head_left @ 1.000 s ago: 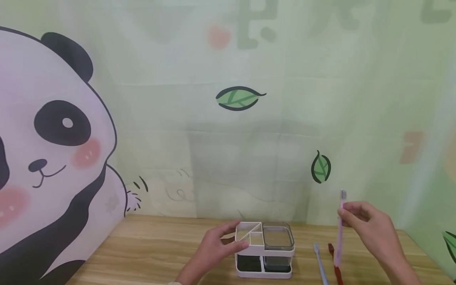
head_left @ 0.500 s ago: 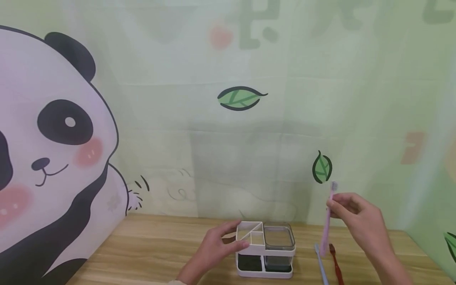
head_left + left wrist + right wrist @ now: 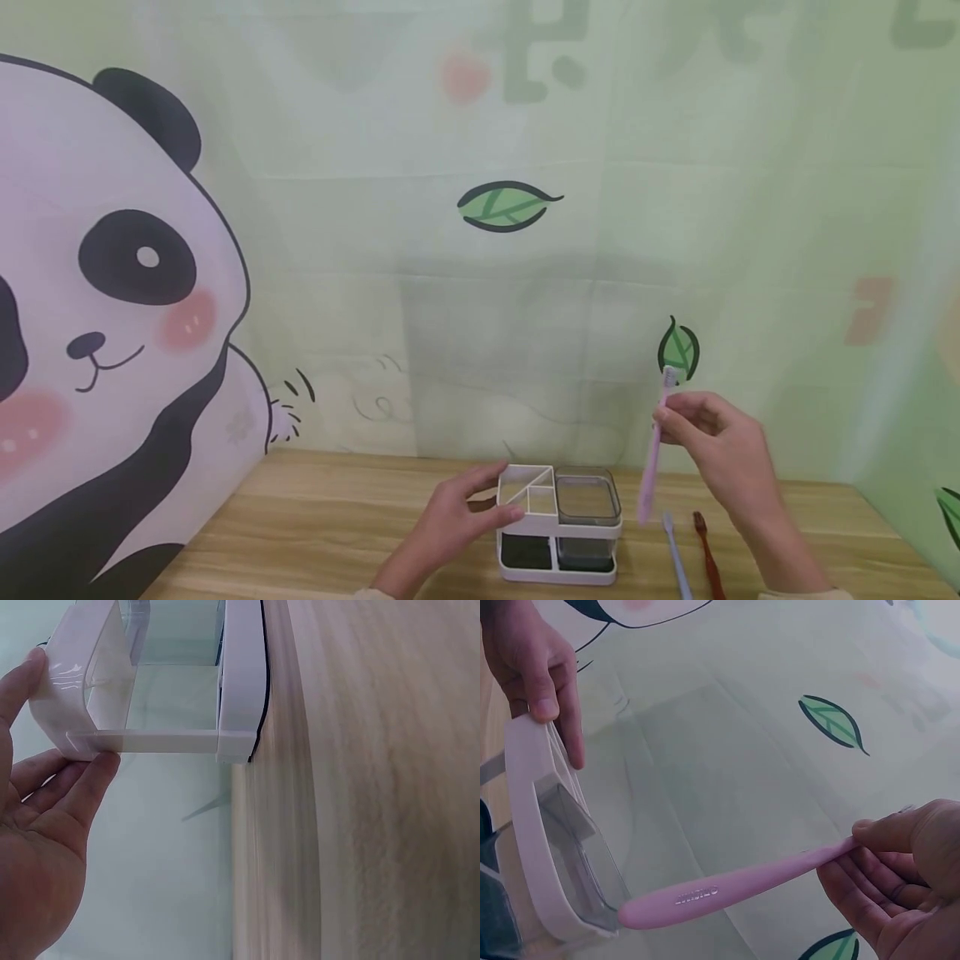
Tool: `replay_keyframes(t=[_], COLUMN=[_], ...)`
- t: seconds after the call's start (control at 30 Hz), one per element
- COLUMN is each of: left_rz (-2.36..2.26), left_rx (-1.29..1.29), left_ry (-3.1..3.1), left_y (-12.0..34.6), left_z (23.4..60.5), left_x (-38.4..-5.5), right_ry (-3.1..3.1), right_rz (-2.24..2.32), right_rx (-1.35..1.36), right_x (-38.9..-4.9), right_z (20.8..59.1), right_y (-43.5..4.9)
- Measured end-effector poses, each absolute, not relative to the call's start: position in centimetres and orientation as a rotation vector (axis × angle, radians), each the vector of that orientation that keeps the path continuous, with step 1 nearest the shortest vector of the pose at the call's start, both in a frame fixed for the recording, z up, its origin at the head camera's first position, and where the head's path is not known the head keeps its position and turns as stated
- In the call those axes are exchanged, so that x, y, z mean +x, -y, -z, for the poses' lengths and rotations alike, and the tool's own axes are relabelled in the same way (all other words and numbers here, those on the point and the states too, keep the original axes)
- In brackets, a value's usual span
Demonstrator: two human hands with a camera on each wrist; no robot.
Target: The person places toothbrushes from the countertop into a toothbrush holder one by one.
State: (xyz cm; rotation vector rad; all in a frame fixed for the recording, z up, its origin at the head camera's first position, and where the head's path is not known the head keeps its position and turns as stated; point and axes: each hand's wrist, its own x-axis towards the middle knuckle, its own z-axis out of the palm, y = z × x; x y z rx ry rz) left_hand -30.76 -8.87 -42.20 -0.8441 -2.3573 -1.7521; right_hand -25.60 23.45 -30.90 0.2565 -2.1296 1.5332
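Holding the pink toothbrush [image 3: 651,467], the right hand [image 3: 716,442] is to the right of the white holder [image 3: 540,527], its grip narrowed to a pinch of thumb and fingertips close below the bristles. Brush hangs clear of the table [image 3: 322,517], long axis steep: bristles up, handle slanting down and in toward the holder. Key relation, in my judgement: the handle's free end against the holder's right side, where the clear cup [image 3: 585,548] sits. Head view puts that end just beside the holder, slightly apart; right wrist view overlaps the two, so depth is hard to tell there. Left hand [image 3: 453,512] is at the holder's left side, farther from the brush, grip wrapped on the upper frame, thumb in front, fingers behind; likely steadying it. Holder stands upright, left half of its top split by thin dividers. Right of the holder lie a blue toothbrush [image 3: 677,560] and, farther out, a red toothbrush [image 3: 708,558], bristle ends away from the person, near ends cut off by the view. Surface: pale wood grain, running out either side of the holder. Beyond the holder, a green backdrop [image 3: 337,225] with printed leaves; to the holder's left, a large printed panda [image 3: 150,167].
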Motion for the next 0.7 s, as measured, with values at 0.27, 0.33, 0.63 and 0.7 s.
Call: replay_keyframes(t=[0.27, 0.33, 0.63, 0.7], left_rz=[1.75, 1.751, 1.777, 1.776], left_rx=[-0.845, -0.849, -0.861, -0.861], left_ry=[2.369, 2.363, 2.344, 2.346], left_y=[9.0, 9.0, 9.0, 9.0], left_z=[42.2, 42.2, 42.2, 42.3], left_x=[-30.8, -30.8, -30.9, -30.9], right_ry=[2.132, 2.136, 2.1, 2.098], right_rz=[-1.548, -1.548, -1.626, -1.646], right_rx=[0.254, 0.258, 0.239, 0.238], right_x=[-25.7, -25.8, -26.0, -26.0], right_z=[30.6, 30.6, 30.7, 30.7], right_y=[-21.4, -21.1, -19.5, -19.0])
